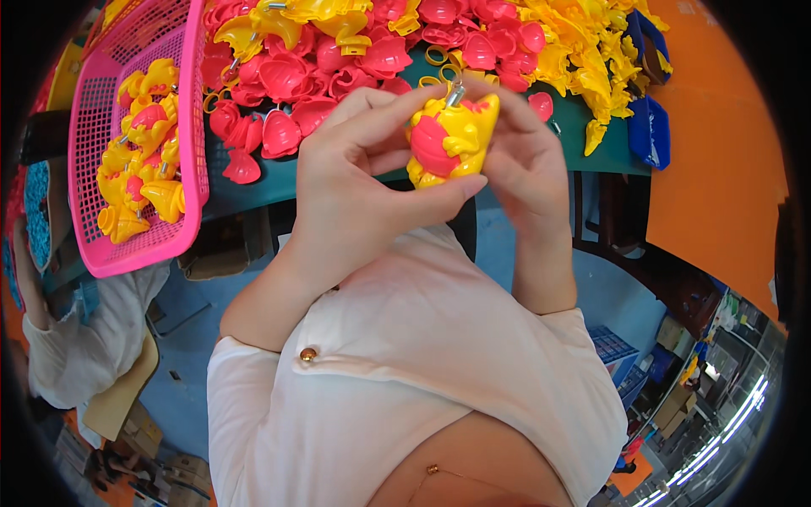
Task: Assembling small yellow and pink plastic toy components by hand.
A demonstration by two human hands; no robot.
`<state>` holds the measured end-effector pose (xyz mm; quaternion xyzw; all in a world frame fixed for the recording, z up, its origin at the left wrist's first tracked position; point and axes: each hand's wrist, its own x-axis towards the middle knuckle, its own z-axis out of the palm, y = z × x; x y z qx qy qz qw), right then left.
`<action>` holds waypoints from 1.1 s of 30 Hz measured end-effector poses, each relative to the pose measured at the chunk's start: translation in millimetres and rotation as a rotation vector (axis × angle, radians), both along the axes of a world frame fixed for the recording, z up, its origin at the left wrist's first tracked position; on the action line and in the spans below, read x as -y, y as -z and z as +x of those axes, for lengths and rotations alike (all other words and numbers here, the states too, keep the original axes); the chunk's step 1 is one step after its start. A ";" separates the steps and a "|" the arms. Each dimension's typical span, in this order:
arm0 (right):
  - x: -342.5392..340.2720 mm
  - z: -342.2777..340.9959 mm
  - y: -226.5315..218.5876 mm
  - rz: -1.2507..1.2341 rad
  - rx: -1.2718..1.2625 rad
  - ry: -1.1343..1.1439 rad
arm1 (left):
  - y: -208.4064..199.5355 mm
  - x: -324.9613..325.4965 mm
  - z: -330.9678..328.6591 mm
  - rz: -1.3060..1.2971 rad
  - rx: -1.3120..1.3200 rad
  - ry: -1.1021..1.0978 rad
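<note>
A small yellow plastic toy figure [473,135] with a red shell-shaped part and a metal pin sticking up from its top is held between my hands, above the table's near edge. My left hand [363,160] grips it from the left, its thumb under the figure's lower front and its forefinger reaching up toward the pin. My right hand [532,160] is curled round the figure's right side, with its fingertips partly hidden behind the toy. Loose red shell-shaped pieces [291,76] lie on the table beyond my hands.
A pink plastic basket [198,169] at the left holds several yellow-and-red figures. Yellow pieces [583,59] are heaped at the far right, beside blue trays [649,135]. An orange surface [710,169] lies further right. Another person's white sleeve [93,329] shows at the left.
</note>
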<state>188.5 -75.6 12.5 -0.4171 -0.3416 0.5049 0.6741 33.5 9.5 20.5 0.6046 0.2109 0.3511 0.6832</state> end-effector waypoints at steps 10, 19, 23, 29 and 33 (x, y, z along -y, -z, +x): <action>2.0 -13.1 36.2 0.085 -0.396 0.039 | 0.8 -3.3 0.7 0.222 -0.056 -0.037; 2.2 -2.7 37.3 0.072 -0.381 -0.097 | -11.8 -10.5 -10.8 -0.066 -0.122 0.127; -4.8 -11.2 11.8 -0.052 -0.210 0.030 | -3.3 -7.2 -8.4 -0.109 -0.157 0.010; -1.6 -9.2 8.9 -0.014 0.003 0.060 | -4.9 -1.0 -2.6 0.185 -0.180 -0.060; -0.1 -10.4 3.3 0.010 -0.078 0.066 | -6.4 -0.3 -3.0 0.314 -0.169 -0.057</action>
